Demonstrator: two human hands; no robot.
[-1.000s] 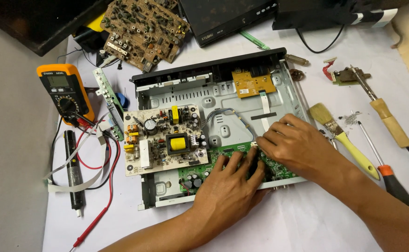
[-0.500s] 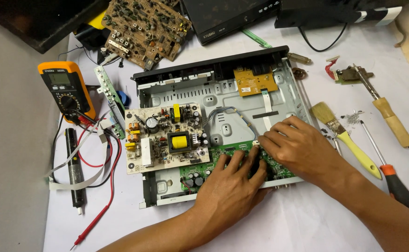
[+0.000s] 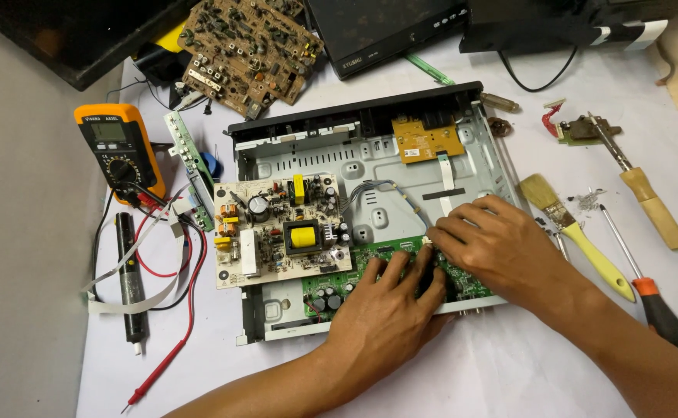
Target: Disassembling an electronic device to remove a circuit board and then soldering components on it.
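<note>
**Green board under both hands at the near edge of the open case**

Green circuit board (image 3: 370,272) lies along the front edge of the open metal case (image 3: 354,166), its long axis running left to right across the view, parallel to the case's near rim. Both hands sit on top of it. The left hand (image 3: 389,310) comes up from the bottom of the picture, palm down, fingers spread a little and pressed flat on the board's middle; it grips nothing that I can see. The right hand (image 3: 493,248) comes in from the right side, fingers curled down onto the board's right end, just beside a flat white ribbon cable (image 3: 447,174) that runs back toward the small yellow board (image 3: 428,139) at the rear of the case. Whether its fingertips pinch a connector or only press is hidden beneath the knuckles (the thumb is out of sight too).

The two hands touch or nearly touch each other over the board, the right one slightly farther back. The board's left end, with its dark round capacitors, stays uncovered and lies nearer the left hand.

Left of the hands, a beige power board (image 3: 281,228) with a yellow transformer rests in the case. On the white table (image 3: 509,371) to the right lie a yellow-handled brush (image 3: 578,232), a screwdriver (image 3: 640,282) and a soldering iron (image 3: 640,193); an orange multimeter (image 3: 114,151) sits at the left.
</note>
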